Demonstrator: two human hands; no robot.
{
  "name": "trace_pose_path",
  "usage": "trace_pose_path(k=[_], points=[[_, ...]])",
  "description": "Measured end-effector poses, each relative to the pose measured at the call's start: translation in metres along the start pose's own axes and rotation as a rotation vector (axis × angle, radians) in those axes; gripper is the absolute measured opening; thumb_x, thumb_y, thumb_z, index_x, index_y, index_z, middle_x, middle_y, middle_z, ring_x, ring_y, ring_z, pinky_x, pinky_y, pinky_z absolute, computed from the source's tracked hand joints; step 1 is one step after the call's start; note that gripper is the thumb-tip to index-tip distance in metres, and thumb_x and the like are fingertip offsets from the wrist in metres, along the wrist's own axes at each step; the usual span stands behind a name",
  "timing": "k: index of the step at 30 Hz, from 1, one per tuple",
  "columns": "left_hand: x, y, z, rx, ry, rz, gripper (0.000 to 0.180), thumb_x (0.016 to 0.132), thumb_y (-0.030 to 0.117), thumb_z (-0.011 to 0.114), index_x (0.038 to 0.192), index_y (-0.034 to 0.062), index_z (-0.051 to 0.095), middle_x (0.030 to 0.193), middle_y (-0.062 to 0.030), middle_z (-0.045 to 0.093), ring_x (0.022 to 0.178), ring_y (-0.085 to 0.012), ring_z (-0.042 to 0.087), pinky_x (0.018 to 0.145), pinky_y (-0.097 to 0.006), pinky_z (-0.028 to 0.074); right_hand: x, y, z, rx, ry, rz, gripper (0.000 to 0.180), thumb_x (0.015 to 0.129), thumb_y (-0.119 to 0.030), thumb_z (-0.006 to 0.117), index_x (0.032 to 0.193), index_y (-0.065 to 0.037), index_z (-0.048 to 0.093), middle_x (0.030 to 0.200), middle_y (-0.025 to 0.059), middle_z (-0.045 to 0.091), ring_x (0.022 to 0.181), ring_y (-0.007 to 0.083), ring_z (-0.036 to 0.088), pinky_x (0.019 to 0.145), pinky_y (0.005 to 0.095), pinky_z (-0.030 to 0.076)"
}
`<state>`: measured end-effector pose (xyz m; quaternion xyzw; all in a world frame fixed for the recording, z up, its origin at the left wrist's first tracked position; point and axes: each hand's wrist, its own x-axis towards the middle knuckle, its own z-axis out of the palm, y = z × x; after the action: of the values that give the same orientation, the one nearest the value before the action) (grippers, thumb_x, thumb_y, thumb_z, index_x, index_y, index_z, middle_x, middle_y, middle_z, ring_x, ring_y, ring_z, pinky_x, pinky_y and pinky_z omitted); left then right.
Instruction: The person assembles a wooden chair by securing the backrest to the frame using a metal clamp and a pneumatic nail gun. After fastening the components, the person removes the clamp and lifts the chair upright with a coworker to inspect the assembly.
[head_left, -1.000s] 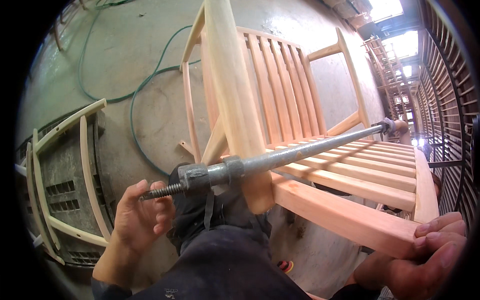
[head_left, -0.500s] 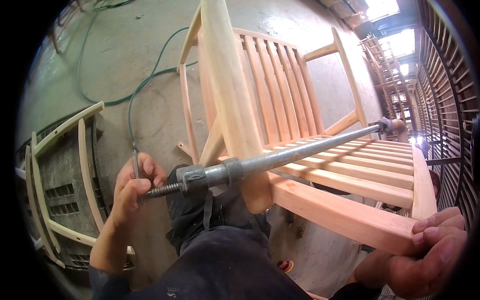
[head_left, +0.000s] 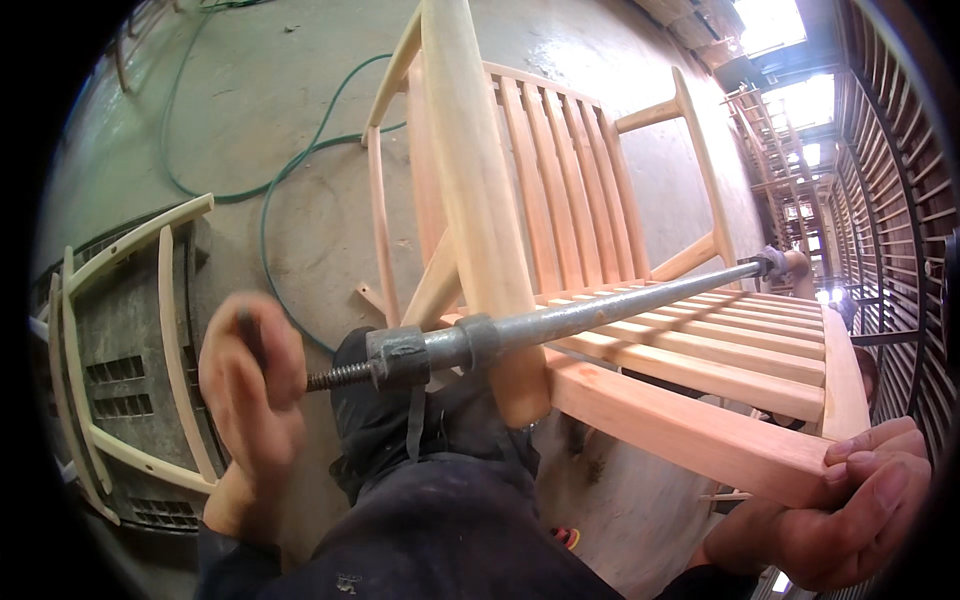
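Observation:
A long grey pipe clamp [head_left: 610,308] crosses a pale wooden slatted chair [head_left: 575,190], its near end over a thick armrest [head_left: 468,170]. My left hand [head_left: 255,385], slightly blurred, is closed round the handle at the end of the clamp's threaded screw [head_left: 342,377]. At the lower right, my right hand [head_left: 850,505] grips the end of the chair's front rail [head_left: 680,420], fingers on top. Slats run behind that rail. Another person's hand [head_left: 797,263] is at the clamp's far end.
Curved wooden frame pieces [head_left: 170,330] lie on a dark crate [head_left: 120,350] at the left. A green hose [head_left: 270,190] winds over the concrete floor. Tall racks [head_left: 890,180] of wooden pieces stand along the right. A small red and yellow object [head_left: 567,538] lies low on the floor.
My left hand has turned on the clamp handle, from a pinch to a closed fist. The view has shifted slightly. My right hand stays on the rail end.

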<state>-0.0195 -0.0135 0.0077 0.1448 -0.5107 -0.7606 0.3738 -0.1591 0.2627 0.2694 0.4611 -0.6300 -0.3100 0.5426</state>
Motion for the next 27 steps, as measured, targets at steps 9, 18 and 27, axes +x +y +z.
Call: trace_pose_path(k=[9, 18, 27], points=[[-0.022, -0.002, -0.001, 0.522, -0.222, 0.569, 0.046, 0.103, 0.038, 0.046, 0.064, 0.0166, 0.041, 0.058, -0.0023, 0.057, 0.062, -0.0202, 0.047, 0.079, -0.043, 0.043, 0.004, 0.003, 0.002, -0.102, 0.021, -0.087, 0.025, 0.104, -0.015, 0.059, 0.122, 0.002, 0.058, 0.088, 0.0092, 0.063, 0.068, 0.014, 0.064, 0.061, 0.0237, 0.059], [-0.054, 0.015, 0.032, -0.363, 0.188, -0.448, 0.131, 0.061, 0.049, 0.084, 0.16, -0.0022, 0.015, 0.163, -0.0257, 0.028, 0.151, -0.0339, 0.033, 0.127, -0.043, 0.02, 0.022, -0.008, 0.043, 0.539, 0.345, 0.028, 0.024, 0.102, -0.015, 0.051, 0.104, 0.008, 0.054, 0.082, 0.0093, 0.047, 0.05, 0.0129, 0.046, 0.038, 0.0247, 0.037], [-0.058, -0.023, -0.004, -0.329, -0.162, -0.384, 0.119, 0.062, 0.033, 0.087, 0.156, -0.0075, 0.026, 0.158, -0.0234, 0.039, 0.148, -0.0303, 0.039, 0.125, -0.044, 0.023, 0.026, -0.005, 0.042, 0.34, 0.345, -0.022, 0.024, 0.104, -0.016, 0.047, 0.102, 0.007, 0.054, 0.081, 0.0085, 0.047, 0.048, 0.0103, 0.045, 0.037, 0.0233, 0.035]])
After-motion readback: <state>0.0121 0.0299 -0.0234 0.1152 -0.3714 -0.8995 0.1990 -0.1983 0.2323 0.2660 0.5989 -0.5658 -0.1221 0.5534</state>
